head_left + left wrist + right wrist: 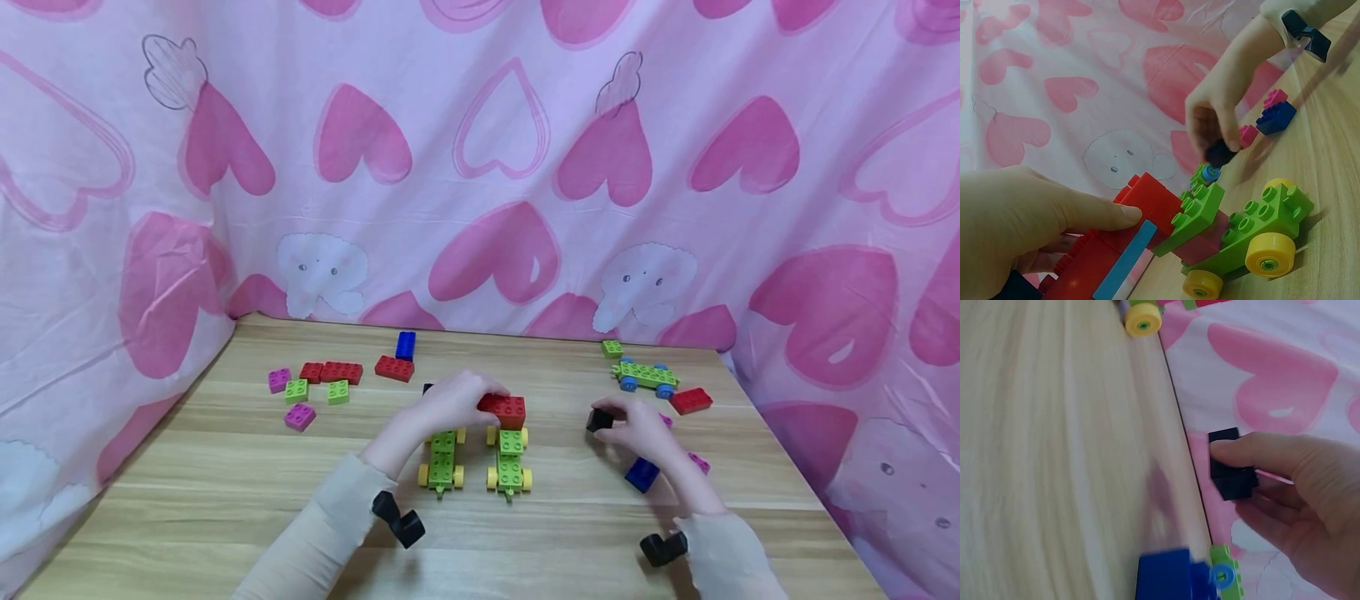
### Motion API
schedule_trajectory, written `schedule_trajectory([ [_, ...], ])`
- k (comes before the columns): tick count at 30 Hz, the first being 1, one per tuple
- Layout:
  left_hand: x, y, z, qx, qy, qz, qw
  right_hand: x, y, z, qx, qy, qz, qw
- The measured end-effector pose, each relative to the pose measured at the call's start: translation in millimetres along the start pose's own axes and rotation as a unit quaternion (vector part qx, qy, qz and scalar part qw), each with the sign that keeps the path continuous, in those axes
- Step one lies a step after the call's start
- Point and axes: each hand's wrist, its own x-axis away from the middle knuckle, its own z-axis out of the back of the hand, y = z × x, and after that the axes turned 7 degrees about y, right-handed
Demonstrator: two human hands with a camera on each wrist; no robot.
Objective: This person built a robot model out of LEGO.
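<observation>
Left hand (pixel 450 402) grips red brick (pixel 504 409) | right hand (pixel 645 429) pinches black brick (pixel 599 419)

Light wood-grain table (pixel 225 500), loose red, green and magenta bricks (pixel 315 385) at upper left, blue brick (pixel 406 344) behind them, two green yellow-wheeled cars (pixel 476 461) at centre, blue-wheeled green car (pixel 645 376) and red brick (pixel 691 401) at upper right

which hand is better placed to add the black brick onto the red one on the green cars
The right hand, probably: it already pinches the black brick just right of the two green cars. The left hand is busy gripping the red brick on top of them, so it can steady it.
</observation>
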Motion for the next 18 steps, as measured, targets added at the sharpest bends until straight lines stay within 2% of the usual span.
schedule_trajectory([
  [5,0.0,0.0,0.1,0.012,0.004,0.004,0.9999,-6.0,-13.0,-5.0,-0.031,0.025,0.013,0.999],
  [9,0.1,0.5,1.0,0.019,0.005,0.009,0.9998,-11.4,-23.4,-9.7,-0.040,0.034,0.041,0.998],
  [14,-0.3,1.1,2.1,0.017,0.008,0.008,0.9998,-20.1,-39.4,-15.2,-0.056,0.035,0.071,0.995],
  [18,-1.0,0.9,2.2,0.014,0.009,0.006,0.9998,-26.3,-55.1,-18.1,-0.071,0.036,0.074,0.994],
])
